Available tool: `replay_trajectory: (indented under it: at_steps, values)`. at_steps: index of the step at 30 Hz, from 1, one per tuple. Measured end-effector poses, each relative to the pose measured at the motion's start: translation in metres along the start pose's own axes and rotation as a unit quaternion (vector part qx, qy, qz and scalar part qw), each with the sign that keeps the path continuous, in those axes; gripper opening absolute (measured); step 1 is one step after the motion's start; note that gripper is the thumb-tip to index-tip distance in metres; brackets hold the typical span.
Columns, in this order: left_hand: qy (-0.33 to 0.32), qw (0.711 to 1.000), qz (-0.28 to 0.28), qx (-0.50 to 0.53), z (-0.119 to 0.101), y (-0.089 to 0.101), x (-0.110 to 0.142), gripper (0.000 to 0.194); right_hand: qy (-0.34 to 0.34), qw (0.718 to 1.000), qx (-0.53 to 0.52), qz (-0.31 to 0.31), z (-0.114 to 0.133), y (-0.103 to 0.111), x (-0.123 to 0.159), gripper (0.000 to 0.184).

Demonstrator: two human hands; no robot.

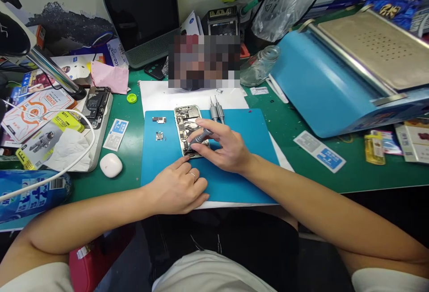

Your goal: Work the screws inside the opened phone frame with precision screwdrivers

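Observation:
An opened phone (181,127) with its inner parts exposed lies on a blue mat (254,140). My right hand (228,147) pinches a small grey screwdriver (203,135), which slants down to the phone's lower end; its tip is too small to make out. At the phone's bottom edge rests the outstretched index finger of my left hand (181,187), whose other fingers are loosely bent and hold nothing. Left of the phone are a small metal-and-black part (159,119) and a small board-like part (159,136). Two more screwdrivers (217,111) lie just beyond my right hand.
A white earbud-style case (111,165) and a blue-grey card (115,134) sit to the left, near stacked boxes (38,113) and a lamp post (53,71). A large blue machine (321,86), a glass jar (259,66) and another card (319,151) occupy the right.

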State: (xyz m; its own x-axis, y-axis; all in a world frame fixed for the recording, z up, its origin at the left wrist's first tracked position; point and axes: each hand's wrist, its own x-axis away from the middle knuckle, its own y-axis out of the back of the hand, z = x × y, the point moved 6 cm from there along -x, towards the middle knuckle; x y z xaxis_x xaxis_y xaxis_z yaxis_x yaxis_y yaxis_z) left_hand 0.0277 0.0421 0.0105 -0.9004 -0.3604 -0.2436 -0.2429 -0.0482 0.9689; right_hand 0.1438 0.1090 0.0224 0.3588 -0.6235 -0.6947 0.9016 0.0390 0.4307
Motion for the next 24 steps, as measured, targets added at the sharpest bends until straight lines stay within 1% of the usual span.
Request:
replay_trajectory:
  at_steps: [3,13,17,24]
  values:
    - [-0.001,1.000,0.001,0.001,0.0004,-0.0002,0.0002,0.033,-0.006,1.000,-0.002,0.001,-0.0006,-0.0001,0.0000,0.058]
    - [-0.001,1.000,0.008,0.004,0.0008,-0.0013,-0.0001,0.034,-0.011,1.000,0.002,0.003,-0.0015,-0.0002,0.0007,0.059]
    - [-0.001,1.000,0.010,0.006,0.0012,-0.0013,-0.0007,0.035,-0.029,1.000,0.006,0.007,-0.0045,-0.0008,0.0019,0.057]
    - [-0.004,1.000,0.007,0.006,0.0013,-0.0009,0.0002,0.036,-0.049,0.999,-0.013,-0.006,-0.0059,0.0009,0.0000,0.057]
